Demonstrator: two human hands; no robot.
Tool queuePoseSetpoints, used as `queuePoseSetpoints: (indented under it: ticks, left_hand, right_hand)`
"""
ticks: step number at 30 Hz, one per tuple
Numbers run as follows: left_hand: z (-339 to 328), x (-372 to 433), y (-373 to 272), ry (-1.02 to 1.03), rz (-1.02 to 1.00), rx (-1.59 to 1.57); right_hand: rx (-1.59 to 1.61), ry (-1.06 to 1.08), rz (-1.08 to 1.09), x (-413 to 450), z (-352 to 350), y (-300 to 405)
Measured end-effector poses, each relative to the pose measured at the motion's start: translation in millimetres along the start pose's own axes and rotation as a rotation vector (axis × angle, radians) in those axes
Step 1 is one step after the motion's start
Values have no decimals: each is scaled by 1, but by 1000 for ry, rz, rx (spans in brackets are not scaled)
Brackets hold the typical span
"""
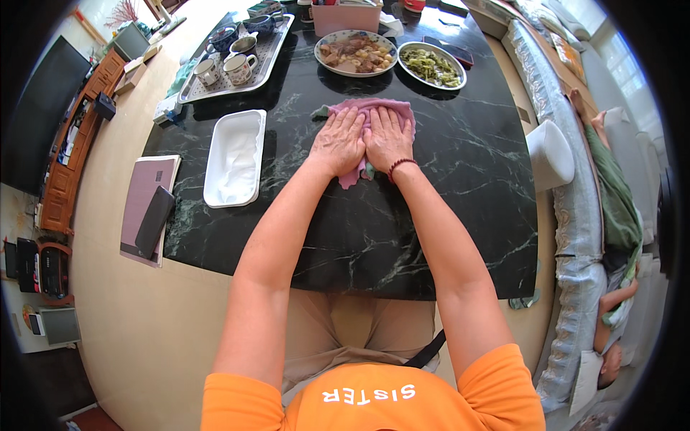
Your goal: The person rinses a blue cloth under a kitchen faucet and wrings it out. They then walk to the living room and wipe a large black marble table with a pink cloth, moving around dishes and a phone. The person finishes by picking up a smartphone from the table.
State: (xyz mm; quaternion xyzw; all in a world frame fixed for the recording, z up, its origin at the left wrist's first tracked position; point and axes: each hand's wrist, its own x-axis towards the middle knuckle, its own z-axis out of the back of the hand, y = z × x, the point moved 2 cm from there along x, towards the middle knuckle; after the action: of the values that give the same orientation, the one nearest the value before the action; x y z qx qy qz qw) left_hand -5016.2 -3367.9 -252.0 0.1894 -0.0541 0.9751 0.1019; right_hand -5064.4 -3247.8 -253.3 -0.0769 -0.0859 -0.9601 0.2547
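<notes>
A pink cloth [405,112] with some green at its edges lies bunched on the black marble tabletop [356,242]. My left hand [339,141] presses flat on its left part, fingers pointing away from me. Beside it my right hand [388,137], with a dark red bead bracelet on the wrist, rests flat on the cloth too. The thumbs meet or nearly meet. Neither hand is closed around the cloth. Just beyond the cloth stand a plate of meat stew [356,53] and a plate of green vegetables [432,65].
Left of my hands lies a white plastic tray [235,159]; a dark phone or case [154,222] rests on a folder [141,188]. Farther back are a metal tray [269,73] with mugs and a pink box [345,20]. On the sofa at right lies a person [614,215].
</notes>
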Motion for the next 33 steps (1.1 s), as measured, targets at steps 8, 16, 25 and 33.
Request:
queuePoseSetpoints:
  ticks: [8,16,25,33]
  left_hand:
    - [-4,22,38,47,91,-26]
    - [14,-39,16,10,151,-29]
    - [58,-148,-17,-115,98,-3]
    - [107,-220,-60,1,157,-65]
  right_hand:
    - [26,83,-25,50,-7,14]
    - [20,79,14,3,-3,38]
    - [45,-99,211,-105,10,84]
    - [53,-94,289,-190,32,109]
